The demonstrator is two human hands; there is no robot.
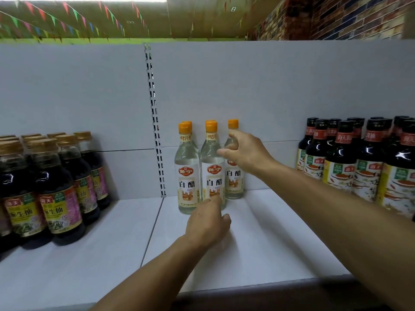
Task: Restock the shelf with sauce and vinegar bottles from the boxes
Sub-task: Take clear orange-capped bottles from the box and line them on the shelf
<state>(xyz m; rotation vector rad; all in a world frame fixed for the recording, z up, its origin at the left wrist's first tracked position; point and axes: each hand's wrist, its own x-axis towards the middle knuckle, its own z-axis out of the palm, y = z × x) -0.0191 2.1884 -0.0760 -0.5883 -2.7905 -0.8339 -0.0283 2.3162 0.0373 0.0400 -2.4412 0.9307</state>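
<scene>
Several clear white vinegar bottles (187,176) with orange caps stand in a group at the back of the white shelf (258,243), in the head view. My right hand (244,153) reaches in from the right, thumb and fingers curled round the shoulder of the rightmost vinegar bottle (234,182), which stands upright on the shelf. My left hand (207,218) lies low in front of the group. Its extended fingertips touch the lower label of the middle front bottle (213,173).
Dark soy sauce bottles (56,189) with tan caps fill the shelf's left side. Black-capped sauce bottles (363,167) are packed along the right. A slotted upright (155,122) divides the grey back panel. Bare shelf surface lies between the groups and toward the front edge.
</scene>
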